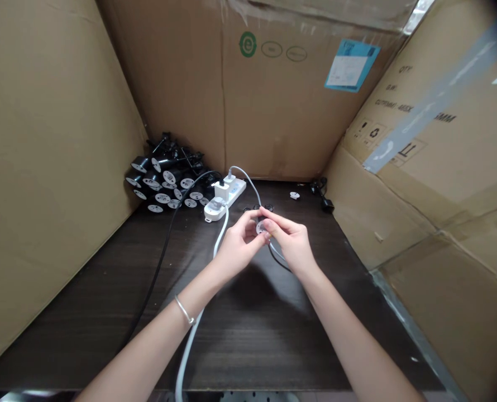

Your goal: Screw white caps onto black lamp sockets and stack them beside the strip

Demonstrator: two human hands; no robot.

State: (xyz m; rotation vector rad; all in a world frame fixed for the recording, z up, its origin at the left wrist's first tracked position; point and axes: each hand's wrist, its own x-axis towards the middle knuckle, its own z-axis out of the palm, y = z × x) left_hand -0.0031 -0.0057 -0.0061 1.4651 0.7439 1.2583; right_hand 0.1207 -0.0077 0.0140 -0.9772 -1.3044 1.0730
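Over the middle of the table, my left hand (240, 241) and my right hand (294, 241) meet, both closed with thumbs and fingertips around one small piece. What shows of it is a round white end face (260, 228) with dark marks; the fingers cover most of the rest, so its full shape is hidden. A thin white cable (253, 187) runs from the power strip (237, 192) toward my fingertips and past them. Some dark cord (280, 262) hangs or lies just below my right hand.
Several black cylindrical devices with white round ends (168, 177) are piled at the back left. A loose white disc (294, 195) and a black corded device (326, 204) lie at the back right. Cardboard walls (273, 123) enclose three sides. A thick white cable (192, 340) crosses the dark table.
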